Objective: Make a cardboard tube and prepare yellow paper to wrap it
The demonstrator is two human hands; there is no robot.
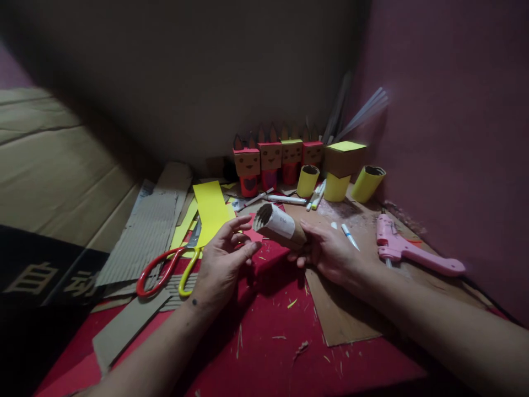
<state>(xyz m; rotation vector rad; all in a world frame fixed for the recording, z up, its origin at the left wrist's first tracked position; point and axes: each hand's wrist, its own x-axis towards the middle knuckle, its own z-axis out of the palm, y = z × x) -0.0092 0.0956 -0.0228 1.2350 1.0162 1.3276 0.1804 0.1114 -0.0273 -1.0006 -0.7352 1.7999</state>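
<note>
A brown cardboard tube (278, 225) with a white label on its side is tilted above the red tabletop, its hollow end facing left. My right hand (324, 251) grips the tube's right end between thumb and fingers. Just left of the hollow end is my left hand (231, 248), fingers apart and curved, with nothing in it. Beside my left wrist lie scissors (159, 275) with one red and one yellow handle. A yellow paper sheet (210, 209) covers part of their blades.
Several cardboard-headed figures (248, 162) stand at the back, near yellow tubes (367, 184) and a yellow-topped box figure (345, 160). Markers (285, 199) lie before them. A pink glue gun (413, 251) sits at right; corrugated cardboard (140, 231) is piled at left.
</note>
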